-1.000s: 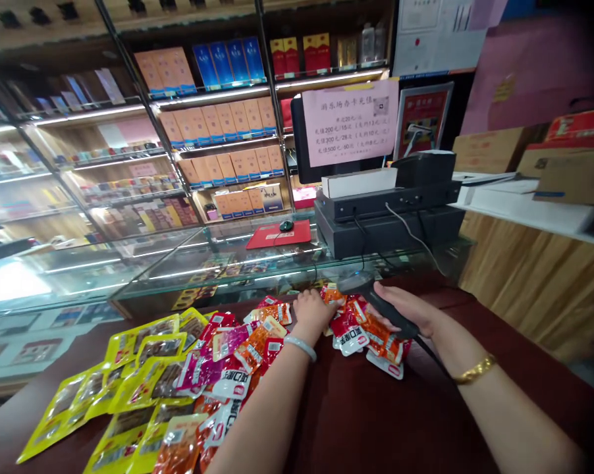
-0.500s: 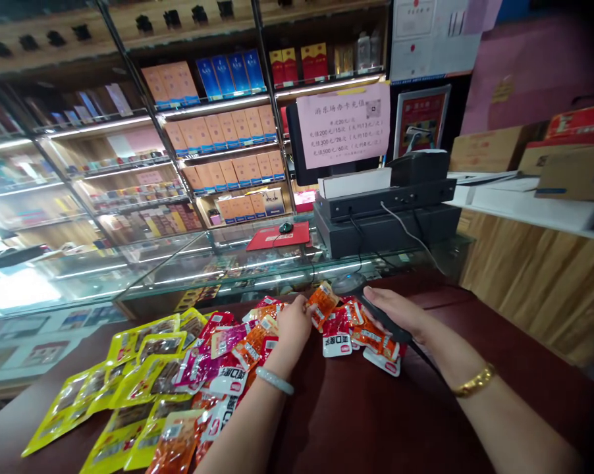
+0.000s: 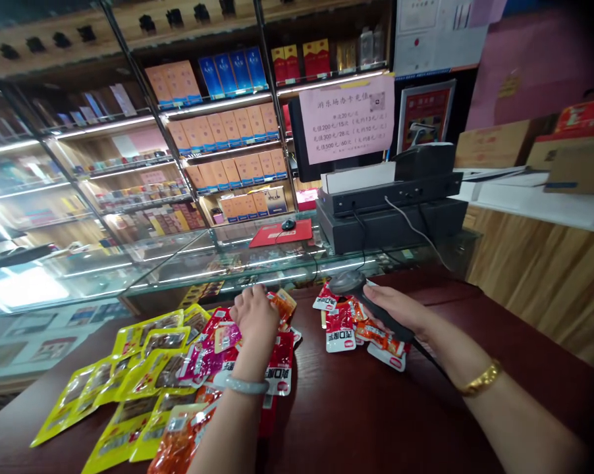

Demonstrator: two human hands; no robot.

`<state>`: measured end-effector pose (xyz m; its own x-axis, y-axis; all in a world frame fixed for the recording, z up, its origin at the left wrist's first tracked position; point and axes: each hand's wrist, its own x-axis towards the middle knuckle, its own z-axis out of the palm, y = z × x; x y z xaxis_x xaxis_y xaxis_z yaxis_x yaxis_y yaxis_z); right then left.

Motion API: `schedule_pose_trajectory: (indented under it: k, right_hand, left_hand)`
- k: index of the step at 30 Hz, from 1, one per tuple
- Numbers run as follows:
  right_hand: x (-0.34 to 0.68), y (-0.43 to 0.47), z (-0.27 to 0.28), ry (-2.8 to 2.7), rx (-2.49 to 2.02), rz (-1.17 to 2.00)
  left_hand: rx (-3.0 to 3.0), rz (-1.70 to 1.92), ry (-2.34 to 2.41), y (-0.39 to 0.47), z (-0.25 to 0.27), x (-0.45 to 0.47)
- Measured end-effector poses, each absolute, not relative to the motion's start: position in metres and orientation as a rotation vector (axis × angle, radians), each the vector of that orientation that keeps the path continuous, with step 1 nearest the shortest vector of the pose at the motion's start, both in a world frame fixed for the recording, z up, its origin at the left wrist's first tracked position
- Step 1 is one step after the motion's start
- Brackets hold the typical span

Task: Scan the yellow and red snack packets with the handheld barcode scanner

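Note:
In my right hand [image 3: 396,306] is a black handheld barcode scanner [image 3: 388,322], its head pointing toward the far side of the table. Below and beside the scanner lies a small group of red and orange snack packets [image 3: 340,329]. My left hand [image 3: 255,316] is over the larger pile, fingers curled down; what they grip is hidden. An orange snack packet [image 3: 284,303] shows just right of those fingers. A red packet [image 3: 280,375] lies near my left wrist. Purple packets [image 3: 203,359] and yellow packets [image 3: 151,375] spread out to the left.
The dark red tabletop [image 3: 326,421] meets a glass display counter [image 3: 178,263]. On the counter are a mouse [image 3: 288,224] on a red mat [image 3: 262,234] and a black cash drawer [image 3: 396,227] with cables. Cardboard boxes [image 3: 494,145] stand at right; stocked shelves [image 3: 228,131] rise behind.
My left hand has moved left, from an orange packet near the scanner to the larger pile. My right hand keeps the scanner in about the same place. The view has shifted slightly.

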<state>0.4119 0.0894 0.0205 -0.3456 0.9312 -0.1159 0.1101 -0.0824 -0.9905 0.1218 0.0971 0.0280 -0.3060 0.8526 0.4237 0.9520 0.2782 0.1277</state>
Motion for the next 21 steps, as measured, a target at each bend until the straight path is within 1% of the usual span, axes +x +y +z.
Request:
schedule_pose_trajectory:
  k: [2,4,8,11,15,18,20,21]
  right_hand:
    - [0.412,0.091,0.018,-1.484,-1.149,1.502]
    - [0.411,0.092,0.016,-1.464,-1.141,1.506]
    - [0.409,0.093,0.012,-1.468,-1.147,1.533]
    - [0.409,0.094,0.009,-1.479,-1.147,1.548]
    - [0.408,0.094,0.008,-1.483,-1.185,1.536]
    - [0.408,0.095,0.008,-1.458,-1.211,1.540]
    - [0.409,0.095,0.008,-1.442,-1.196,1.556]
    - [0.409,0.095,0.008,-1.444,-1.190,1.559]
  left_hand:
    - [-1.694,-0.595,-2.160,0.094,0.021,0.136]
    - [-1.943,-0.585,-2.017,0.095,0.005,0.156]
    - [-2.420,-0.402,-1.833,0.102,-0.029,0.189]
    - [-2.600,-0.275,-1.790,0.106,-0.034,0.193]
    - [-2.553,-0.240,-1.849,0.105,-0.017,0.185]
    - [-2.397,-0.410,-1.869,0.105,-0.015,0.183]
    - [-2.383,-0.522,-1.763,0.108,-0.022,0.185]
    - [-2.423,-0.521,-1.709,0.110,-0.027,0.187]
